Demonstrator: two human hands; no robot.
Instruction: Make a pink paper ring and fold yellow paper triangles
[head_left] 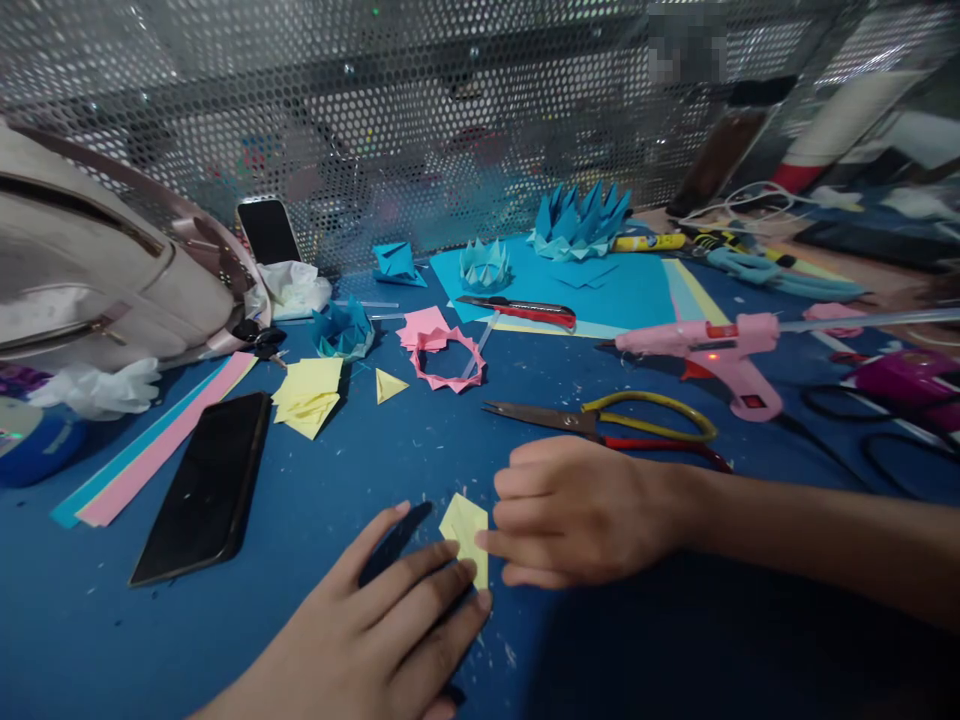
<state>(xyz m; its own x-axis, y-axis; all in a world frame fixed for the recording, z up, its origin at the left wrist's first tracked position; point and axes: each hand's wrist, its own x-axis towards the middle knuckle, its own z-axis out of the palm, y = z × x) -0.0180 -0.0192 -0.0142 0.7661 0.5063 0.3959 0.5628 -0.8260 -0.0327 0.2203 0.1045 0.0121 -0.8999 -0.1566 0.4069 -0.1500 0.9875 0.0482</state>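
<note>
Head view, blue work surface [315,520]. Small yellow paper piece [466,535] lies flat at approx. 6 o'clock of frame centre, partly folded, pointed end toward 12. Left hand [375,640] enters from 7 o'clock, palm down, fingers extended and flat, fingertips pressing the paper's lower edge; not clenched. Right hand [577,510] enters from 3 o'clock, fingers curled, tips pinching/pressing the paper's right edge. Both hands in contact w/ paper. Scissors [600,420], yellow and red handles, lie just beyond right hand at its 12 o'clock, blades shut, pointing to 9. Pink glue gun [720,360] at 1 o'clock of right hand, standing on surface, nozzle to 9. Pink folded ring [448,362] at 12 o'clock of paper, well apart. Stack of yellow sheets [309,395] at 10 o'clock. Black phone [206,485] flat, at 9 o'clock of left hand, beside pink and blue paper strips [150,450]. Red cutter knife [521,310] on light blue sheet [630,290] toward 12. Beige bag [97,270] far at 10 o'clock. Perforated metal screen [420,110] along rear.
</note>
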